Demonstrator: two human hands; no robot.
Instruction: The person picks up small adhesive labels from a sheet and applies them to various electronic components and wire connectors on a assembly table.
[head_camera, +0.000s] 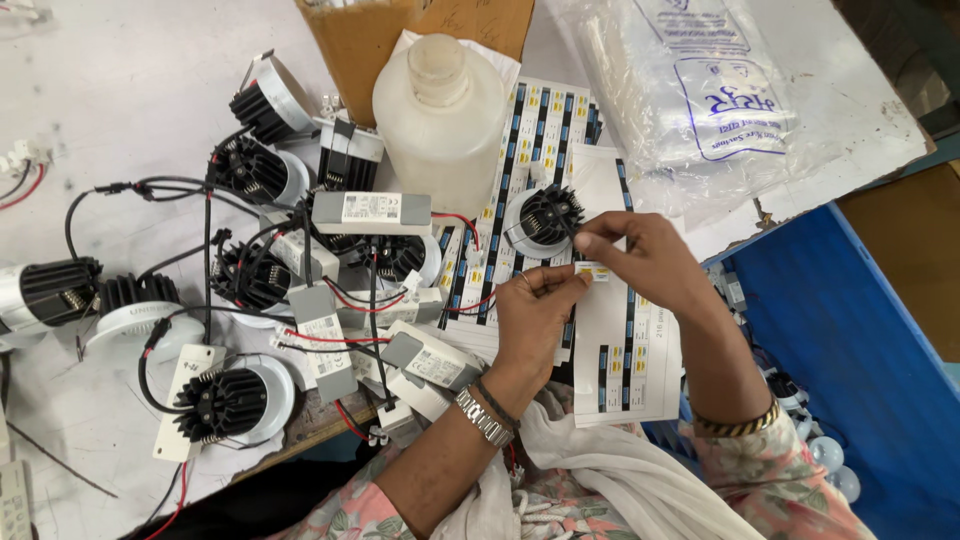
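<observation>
We pinch a small yellow label between both hands: left hand at seven o'clock, right hand at two o'clock.

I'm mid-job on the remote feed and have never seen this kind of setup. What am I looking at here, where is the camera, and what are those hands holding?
There is no machine: one camera worn on a person's head looks down at their two bare hands over a white worktable. The left hand and right hand together pinch a small yellow and white sticker, just above sheets of the same stickers. Right behind the fingers sits a round lamp with a black finned back. More such lamps, wired to grey driver boxes, crowd the table's left side. A white plastic bottle, a cardboard box and a clear plastic bag lie further back; a blue crate stands at the right.
</observation>
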